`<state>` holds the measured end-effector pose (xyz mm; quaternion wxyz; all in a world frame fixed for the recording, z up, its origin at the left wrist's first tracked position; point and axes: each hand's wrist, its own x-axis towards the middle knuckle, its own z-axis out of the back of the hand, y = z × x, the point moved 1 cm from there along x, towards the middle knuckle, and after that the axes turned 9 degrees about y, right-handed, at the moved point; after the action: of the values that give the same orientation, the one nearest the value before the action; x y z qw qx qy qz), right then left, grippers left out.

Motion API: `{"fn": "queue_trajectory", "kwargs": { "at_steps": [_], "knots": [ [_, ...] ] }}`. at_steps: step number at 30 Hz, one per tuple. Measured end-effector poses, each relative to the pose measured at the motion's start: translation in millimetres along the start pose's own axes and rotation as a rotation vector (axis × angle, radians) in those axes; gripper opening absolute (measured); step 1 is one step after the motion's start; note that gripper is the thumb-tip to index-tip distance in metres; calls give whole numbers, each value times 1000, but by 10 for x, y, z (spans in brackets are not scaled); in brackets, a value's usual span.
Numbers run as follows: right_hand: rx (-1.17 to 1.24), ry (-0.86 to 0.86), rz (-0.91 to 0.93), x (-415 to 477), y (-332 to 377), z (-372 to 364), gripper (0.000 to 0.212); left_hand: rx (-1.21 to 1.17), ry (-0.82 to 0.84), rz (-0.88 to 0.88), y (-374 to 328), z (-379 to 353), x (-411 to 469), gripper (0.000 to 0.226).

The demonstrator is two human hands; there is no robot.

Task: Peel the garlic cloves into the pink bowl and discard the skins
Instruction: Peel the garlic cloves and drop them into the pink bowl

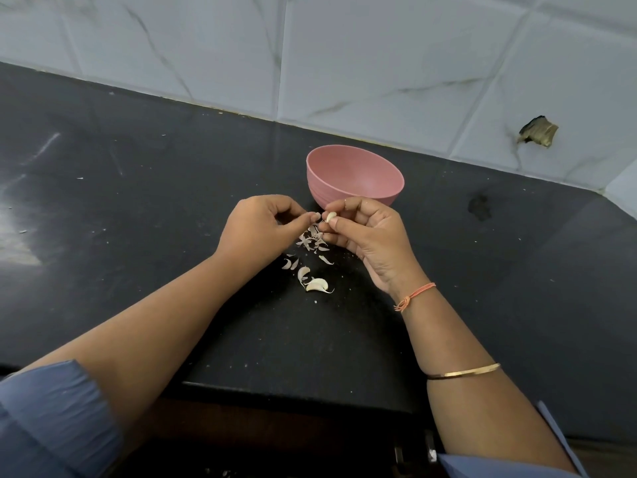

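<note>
My right hand [370, 236] pinches a small pale garlic clove [331, 216] between thumb and fingertips, just in front of the pink bowl [355, 175]. The fingertips of my left hand [262, 227] pinch at the clove's left end, where a bit of skin sticks out. The bowl's visible inside looks bare. Loose garlic skins [312, 240] lie on the black counter [138, 201] under my hands. Two unpeeled cloves [315, 284] lie a little nearer to me.
A white tiled wall [379, 63] runs behind the counter, with a chipped hole [537, 131] at the right. A dark stain [479, 207] marks the counter right of the bowl. The counter's front edge [293, 395] is close below my forearms.
</note>
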<state>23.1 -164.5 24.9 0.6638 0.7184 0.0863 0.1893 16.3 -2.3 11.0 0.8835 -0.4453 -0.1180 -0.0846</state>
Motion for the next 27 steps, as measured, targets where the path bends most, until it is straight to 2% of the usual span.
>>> {"fn": "queue_trajectory", "kwargs": {
  "at_steps": [1,5,9,15,22,27],
  "knots": [
    [-11,-6,5,2,1,3,12,-13,11,-17,-7,0,-1,6],
    [-77,-18,40,14,-1,12,15,-38,59,-74,-42,-7,-30,16],
    [-130,-16,54,21,-21,11,15,-87,90,-103,-69,-9,-52,12],
    [-161,-49,83,26,-19,15,15,-37,90,-105,-45,-27,-31,8],
    [-252,-240,271,45,94,54,24,7,-14,6,33,-2,59,8],
    [-556,-491,351,143,210,128,21,23,-61,30,86,5,103,8]
  ]
}}
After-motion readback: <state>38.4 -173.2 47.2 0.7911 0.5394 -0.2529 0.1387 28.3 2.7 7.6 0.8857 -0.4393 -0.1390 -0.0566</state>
